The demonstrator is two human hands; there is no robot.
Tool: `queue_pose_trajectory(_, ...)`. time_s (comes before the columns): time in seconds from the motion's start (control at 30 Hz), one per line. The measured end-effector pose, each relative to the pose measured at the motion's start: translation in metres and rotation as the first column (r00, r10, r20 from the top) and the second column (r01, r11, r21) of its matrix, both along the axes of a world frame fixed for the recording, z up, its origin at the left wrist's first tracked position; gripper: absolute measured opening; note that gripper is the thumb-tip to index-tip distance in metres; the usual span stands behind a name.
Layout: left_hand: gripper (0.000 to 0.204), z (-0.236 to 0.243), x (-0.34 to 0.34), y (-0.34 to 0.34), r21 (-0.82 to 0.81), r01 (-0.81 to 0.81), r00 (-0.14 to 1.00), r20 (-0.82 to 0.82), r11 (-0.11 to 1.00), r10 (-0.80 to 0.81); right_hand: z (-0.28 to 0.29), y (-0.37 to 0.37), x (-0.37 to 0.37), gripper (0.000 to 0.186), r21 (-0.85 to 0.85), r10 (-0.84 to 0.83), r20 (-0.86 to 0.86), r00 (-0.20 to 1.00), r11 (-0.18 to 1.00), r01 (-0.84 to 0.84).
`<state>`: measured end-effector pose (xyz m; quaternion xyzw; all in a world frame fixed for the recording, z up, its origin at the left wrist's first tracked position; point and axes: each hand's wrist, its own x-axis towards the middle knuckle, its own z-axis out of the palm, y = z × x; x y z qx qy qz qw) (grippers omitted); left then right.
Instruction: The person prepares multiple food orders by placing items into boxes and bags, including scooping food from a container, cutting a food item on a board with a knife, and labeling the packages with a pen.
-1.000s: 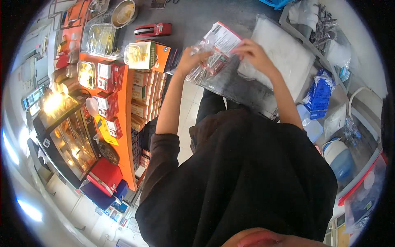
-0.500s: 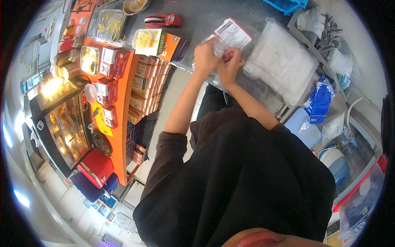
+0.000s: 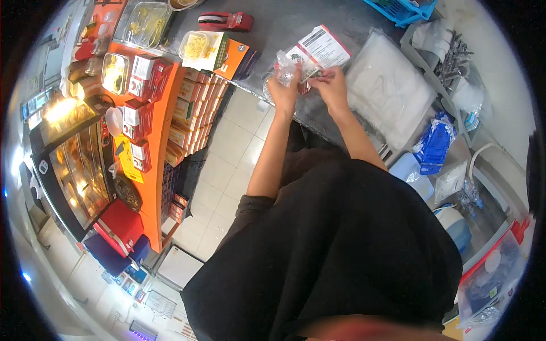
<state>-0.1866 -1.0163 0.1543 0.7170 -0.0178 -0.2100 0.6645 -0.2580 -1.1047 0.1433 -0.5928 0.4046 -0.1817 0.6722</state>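
My left hand (image 3: 285, 92) is closed around a crumpled clear plastic bag (image 3: 285, 62), whose loose top sticks up above the fingers. Close to its right, my right hand (image 3: 333, 88) has its fingers pinched together at a small dark reddish bit by the bag; what exactly they hold is too small to make out. Just beyond both hands, a white printed leaflet with a red edge (image 3: 325, 48) lies on the dark counter (image 3: 273, 31). To the right of my right hand lies a stack of clear plastic bags (image 3: 389, 91).
A red tape dispenser (image 3: 227, 21), a small tub of yellow food (image 3: 194, 44) and a larger clear container (image 3: 147, 24) stand at the far left. A blue basket (image 3: 405, 11) sits far right, cutlery (image 3: 455, 57) beside it. Left is an orange counter (image 3: 152, 193) with red boxes.
My hands have moved slightly apart, the left one nearer to me and the right one to the right. The bag's crumpled top now shows above my left hand. The whole view has shifted a little.
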Motion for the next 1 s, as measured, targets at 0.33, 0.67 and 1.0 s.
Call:
queue_pose_trajectory(0.33,0.02,-0.023,0.016,0.006,0.279,0.061,0.962,0.238,0.958,-0.131,-0.008,-0.003,-0.008,0.019,-0.721,0.224,0.036,0.974,0.681,-0.13)
queue_pose_trajectory(0.67,0.018,-0.014,0.011,0.004,0.206,0.107,0.983,0.127,0.973,-0.135,-0.004,-0.035,0.025,0.047,-0.124,0.085,0.118,0.989,0.99,-0.07)
queue_pose_trajectory(1.0,0.018,-0.013,0.014,0.005,0.206,0.108,0.988,0.087,0.973,-0.128,-0.007,-0.039,0.02,0.048,-0.076,0.204,0.064,0.977,0.977,-0.199)
